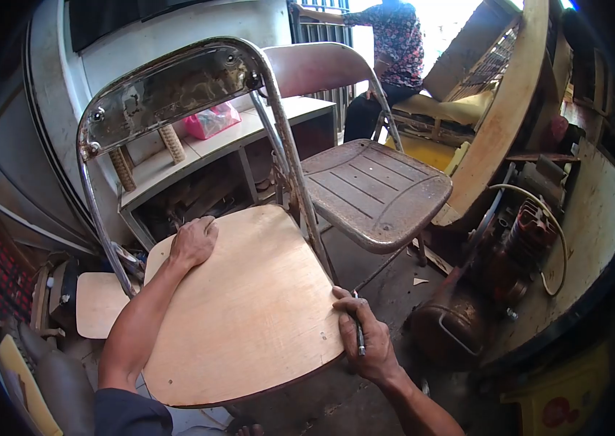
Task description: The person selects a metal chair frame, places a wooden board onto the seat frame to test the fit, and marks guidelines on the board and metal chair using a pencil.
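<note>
A pale plywood seat panel (242, 312) lies on a metal folding chair, whose worn backrest (169, 91) rises behind it. Small dark marks or holes show near the panel's front corners. My left hand (195, 243) rests on the panel's rear left part, its fingers loosely bent on the wood, with nothing visible in it. At the panel's right edge, my right hand (367, 336) is closed around a slim pen-like tool (360, 341), pointing downward. The fingertips of that hand touch the panel's edge.
A second folding chair (376, 189) stands behind to the right. A rusty air compressor (460, 312) sits at right. Behind is a white shelf unit (249, 123) with a pink plastic bag (211, 120). A smaller plywood piece (100, 305) is at left. Another person (395, 51) is at the back.
</note>
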`<state>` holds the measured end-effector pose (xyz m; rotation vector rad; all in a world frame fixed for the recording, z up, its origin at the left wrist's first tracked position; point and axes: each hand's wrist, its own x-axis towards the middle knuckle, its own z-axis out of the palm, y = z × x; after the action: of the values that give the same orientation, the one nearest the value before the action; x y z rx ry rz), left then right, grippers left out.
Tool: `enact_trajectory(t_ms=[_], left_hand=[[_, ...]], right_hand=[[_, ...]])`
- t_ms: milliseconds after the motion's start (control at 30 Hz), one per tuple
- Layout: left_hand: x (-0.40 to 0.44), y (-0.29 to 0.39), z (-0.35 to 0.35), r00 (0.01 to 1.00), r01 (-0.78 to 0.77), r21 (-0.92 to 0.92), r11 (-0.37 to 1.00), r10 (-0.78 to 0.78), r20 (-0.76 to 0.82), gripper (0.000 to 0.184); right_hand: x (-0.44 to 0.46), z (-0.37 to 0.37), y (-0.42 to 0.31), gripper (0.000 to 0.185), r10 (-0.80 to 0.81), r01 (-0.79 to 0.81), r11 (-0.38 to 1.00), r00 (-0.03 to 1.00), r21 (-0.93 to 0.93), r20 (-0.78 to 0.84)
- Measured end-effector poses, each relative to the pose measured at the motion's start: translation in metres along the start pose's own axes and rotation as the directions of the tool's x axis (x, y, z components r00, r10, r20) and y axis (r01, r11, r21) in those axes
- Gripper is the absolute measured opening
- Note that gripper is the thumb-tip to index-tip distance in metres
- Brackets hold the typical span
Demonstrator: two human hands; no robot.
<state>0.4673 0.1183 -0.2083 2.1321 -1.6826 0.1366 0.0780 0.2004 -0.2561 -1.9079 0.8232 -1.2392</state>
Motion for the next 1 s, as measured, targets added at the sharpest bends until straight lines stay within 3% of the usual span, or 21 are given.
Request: enact_trajectory(t_ms=[133, 200, 267, 467, 533, 733, 767, 900, 967, 1000], left_hand=[[0.002, -0.003, 0.005, 0.998, -0.042, 0.014, 0.999, 0.043, -0.041, 0.037], [0.004, -0.003, 0.011, 0.995, -0.028, -0.059, 0.998, 0.022, -0.095, 0.032], [0.007, -0.008, 0.018, 0.992, -0.067, -0.015, 0.998, 0.065, -0.108, 0.026], [-0.002, 0.01, -0.006, 0.999, 0.049, 0.044, 0.998, -0.05, 0.022, 0.039], [-0.004, 0.012, -0.01, 0.997, 0.066, -0.018, 0.998, -0.065, 0.052, 0.04], [-0.008, 0.008, -0.008, 0.997, 0.065, -0.07, 0.995, -0.062, 0.042, 0.04], [-0.006, 0.006, -0.003, 0.998, 0.065, -0.056, 0.996, -0.064, 0.009, 0.04], [-0.003, 0.006, -0.002, 0.995, 0.09, -0.082, 0.993, -0.085, 0.06, 0.04], [0.001, 0.0, 0.008, 0.999, 0.033, -0.031, 0.999, -0.033, -0.008, 0.037], [0.003, -0.007, 0.024, 0.987, -0.025, -0.041, 0.999, 0.018, -0.16, 0.035]], right_hand=[[0.0, 0.002, 0.001, 0.023, -0.004, 0.004, 1.0, 1.0, -0.014, -0.022], [0.0, 0.004, -0.004, 0.022, 0.053, -0.054, 0.998, 0.998, -0.037, -0.025], [-0.001, 0.007, -0.002, 0.021, 0.095, -0.095, 0.995, 0.995, 0.005, -0.026], [-0.007, 0.013, 0.008, 0.024, 0.103, -0.097, 0.989, 0.994, 0.109, -0.048], [-0.008, 0.014, 0.005, 0.036, 0.08, -0.075, 0.994, 0.994, 0.076, -0.068], [-0.006, 0.013, 0.006, 0.032, 0.043, -0.045, 0.999, 0.997, -0.025, -0.06], [-0.005, 0.018, 0.005, 0.02, 0.011, -0.006, 1.0, 0.987, 0.028, -0.162], [-0.006, 0.016, 0.014, 0.025, 0.129, -0.113, 0.979, 0.988, 0.168, -0.088], [-0.005, 0.01, 0.021, 0.026, 0.06, -0.056, 0.994, 0.997, 0.089, -0.05], [-0.005, 0.014, 0.013, 0.027, 0.102, -0.096, 0.989, 0.993, 0.111, -0.053]])
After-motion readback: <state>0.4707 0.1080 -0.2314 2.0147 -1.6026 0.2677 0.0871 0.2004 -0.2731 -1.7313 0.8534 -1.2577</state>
